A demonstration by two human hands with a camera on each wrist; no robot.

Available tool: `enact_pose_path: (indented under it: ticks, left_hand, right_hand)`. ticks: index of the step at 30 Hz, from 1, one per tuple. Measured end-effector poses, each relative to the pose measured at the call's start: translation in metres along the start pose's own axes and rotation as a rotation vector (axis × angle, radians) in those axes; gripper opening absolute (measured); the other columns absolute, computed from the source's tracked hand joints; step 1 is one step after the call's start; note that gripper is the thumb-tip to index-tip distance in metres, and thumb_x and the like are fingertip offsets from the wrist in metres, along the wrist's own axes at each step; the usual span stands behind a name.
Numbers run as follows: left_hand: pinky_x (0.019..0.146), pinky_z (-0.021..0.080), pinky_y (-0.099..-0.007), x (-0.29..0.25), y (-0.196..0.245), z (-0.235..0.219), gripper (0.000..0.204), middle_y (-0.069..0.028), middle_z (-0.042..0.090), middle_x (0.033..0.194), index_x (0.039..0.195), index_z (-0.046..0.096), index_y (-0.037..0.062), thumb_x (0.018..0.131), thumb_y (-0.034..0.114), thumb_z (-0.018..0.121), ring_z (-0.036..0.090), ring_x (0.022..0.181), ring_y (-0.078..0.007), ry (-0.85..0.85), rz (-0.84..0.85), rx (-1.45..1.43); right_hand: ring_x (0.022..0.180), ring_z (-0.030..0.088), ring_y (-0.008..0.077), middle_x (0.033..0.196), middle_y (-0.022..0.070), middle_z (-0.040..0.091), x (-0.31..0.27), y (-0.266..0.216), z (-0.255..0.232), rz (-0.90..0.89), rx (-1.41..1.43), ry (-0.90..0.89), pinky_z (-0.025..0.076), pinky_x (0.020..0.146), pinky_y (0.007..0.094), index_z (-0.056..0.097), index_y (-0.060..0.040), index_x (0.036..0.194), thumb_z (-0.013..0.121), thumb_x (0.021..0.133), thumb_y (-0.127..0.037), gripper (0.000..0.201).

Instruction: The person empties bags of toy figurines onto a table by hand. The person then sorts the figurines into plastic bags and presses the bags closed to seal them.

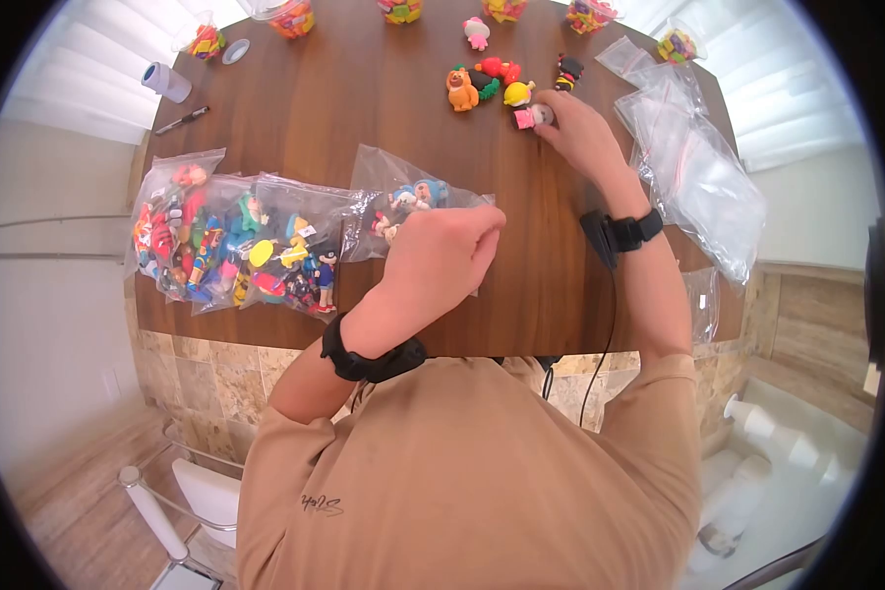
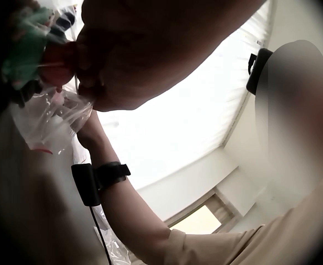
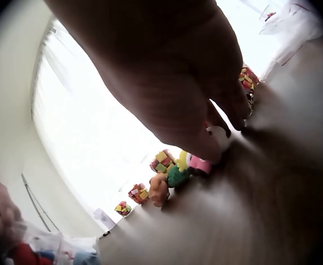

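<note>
My right hand [image 1: 582,138] reaches to the far part of the table. Its thumb and fingers grip a small pink and white figurine [image 1: 531,120]. Right by it are a yellow-headed figurine [image 1: 519,93], an orange one [image 1: 461,90] and a black and red one [image 1: 567,71]. Nearer my body, the left hand [image 1: 438,261] has its fingers curled at the edge of a clear plastic bag [image 1: 369,177]. Inside that bag lie blue and white figurines [image 1: 418,195]. The left wrist view shows the bag's crinkled plastic [image 2: 54,118] at the fingertips, partly in shadow.
Filled zip bags of colourful figurines [image 1: 231,246] lie at the left. A stack of clear bags [image 1: 693,167] covers the right edge. Several cups of colourful pieces [image 1: 401,10] line the far edge. A pen [image 1: 182,120] and a white bottle [image 1: 166,82] are far left.
</note>
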State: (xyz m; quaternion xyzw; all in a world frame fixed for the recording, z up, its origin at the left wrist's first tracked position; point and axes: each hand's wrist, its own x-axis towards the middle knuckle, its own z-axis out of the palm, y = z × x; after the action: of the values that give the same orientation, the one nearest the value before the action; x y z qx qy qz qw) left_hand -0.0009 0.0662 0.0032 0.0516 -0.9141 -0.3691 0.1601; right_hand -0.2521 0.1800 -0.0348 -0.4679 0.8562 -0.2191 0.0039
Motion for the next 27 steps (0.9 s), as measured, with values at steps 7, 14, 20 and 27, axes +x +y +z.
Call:
enact_pose_path:
  ticks: [7, 14, 20, 27]
  left_hand:
    - [0.053, 0.036, -0.0208, 0.013, -0.021, -0.019, 0.028, 0.0051, 0.055, 0.065, 0.119, 0.060, -0.0007, 0.091, 0.005, 0.064, 0.046, 0.059, -0.0009, 0.080, -0.371, -0.567]
    - [0.054, 0.037, -0.0220, 0.018, -0.008, -0.022, 0.024, 0.0035, 0.051, 0.062, 0.114, 0.064, 0.0005, 0.090, 0.006, 0.065, 0.045, 0.058, -0.0020, 0.047, -0.266, -0.348]
    - [0.052, 0.043, -0.0324, 0.017, 0.003, -0.018, 0.021, -0.0098, 0.059, 0.063, 0.110, 0.066, 0.0060, 0.089, 0.007, 0.063, 0.057, 0.054, -0.0222, 0.053, -0.032, 0.039]
    - [0.056, 0.049, -0.0406, 0.021, 0.009, -0.019, 0.021, -0.0141, 0.063, 0.069, 0.110, 0.067, 0.0097, 0.089, 0.008, 0.061, 0.064, 0.064, -0.0325, 0.104, 0.078, 0.138]
  right_hand:
    - [0.076, 0.062, 0.0160, 0.084, 0.0086, 0.066, -0.057, -0.048, -0.039, 0.155, 0.633, -0.363, 0.049, 0.070, 0.0319, 0.068, -0.0025, 0.105, 0.071, 0.087, -0.026, 0.030]
    - [0.064, 0.058, 0.0148, 0.072, 0.0073, 0.064, -0.083, -0.098, -0.025, 0.199, 0.700, -0.373, 0.046, 0.061, 0.0298, 0.068, -0.0015, 0.104, 0.068, 0.092, -0.032, 0.033]
    - [0.068, 0.063, 0.0198, 0.074, 0.0101, 0.065, -0.085, -0.109, -0.002, 0.201, 0.636, -0.302, 0.050, 0.064, 0.0337, 0.058, -0.0017, 0.118, 0.065, 0.093, -0.027, 0.036]
    - [0.092, 0.067, 0.0362, 0.103, 0.0182, 0.067, -0.083, -0.117, 0.015, 0.195, 1.046, -0.250, 0.054, 0.075, 0.0405, 0.047, -0.0024, 0.127, 0.063, 0.091, -0.012, 0.041]
